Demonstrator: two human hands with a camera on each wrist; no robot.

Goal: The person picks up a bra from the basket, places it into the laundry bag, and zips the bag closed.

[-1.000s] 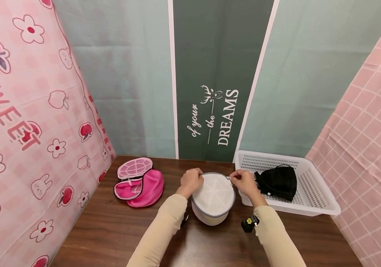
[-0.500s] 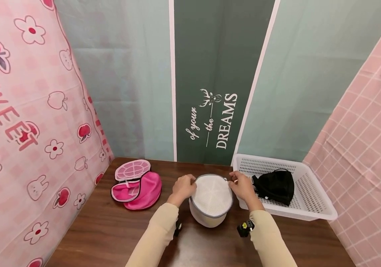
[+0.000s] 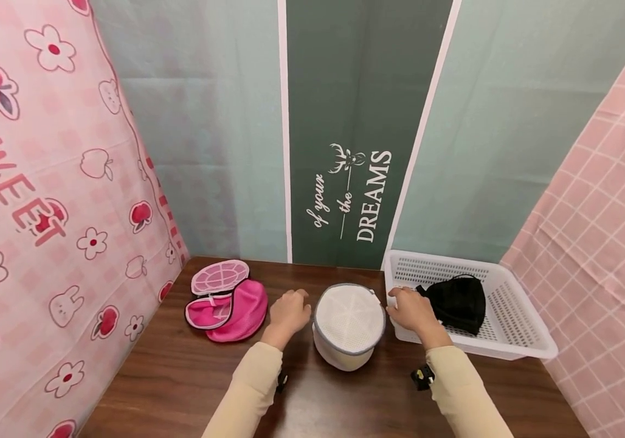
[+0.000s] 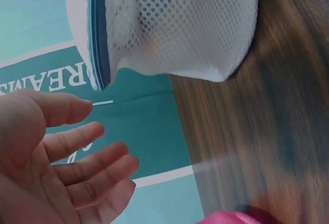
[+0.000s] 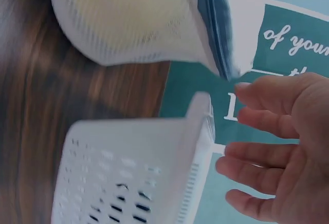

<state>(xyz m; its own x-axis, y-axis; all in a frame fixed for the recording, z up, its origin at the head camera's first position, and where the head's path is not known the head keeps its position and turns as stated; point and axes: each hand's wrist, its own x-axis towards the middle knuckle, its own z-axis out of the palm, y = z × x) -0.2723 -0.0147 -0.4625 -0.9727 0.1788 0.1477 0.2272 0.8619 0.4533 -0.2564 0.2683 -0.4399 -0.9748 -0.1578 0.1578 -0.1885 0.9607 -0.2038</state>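
A round white mesh laundry bag point(image 3: 349, 319) with a grey-blue zipper rim stands upright on the table, its lid closed over. Something pale yellow point(image 5: 126, 8) shows through its mesh in the right wrist view. My left hand point(image 3: 289, 313) hovers to the left of the bag, apart from it, fingers relaxed and holding nothing. On the other side, my right hand point(image 3: 413, 311) is close to the rim near the zipper end, with loose fingers and nothing in them. The left wrist view shows a gap between my left fingertips point(image 4: 85, 110) and the bag.
At the left lies a pink mesh laundry bag point(image 3: 241, 313) with its lid flipped open. A white perforated basket point(image 3: 515, 304) stands at the right, with a black fabric item point(image 3: 457, 304) inside. Patterned curtains point(image 3: 225, 152) border the wooden table point(image 3: 181, 377).
Both hands have let go of the white bag's rim and moved outward, left hand to the left and right hand to the right. The bag stays in place.
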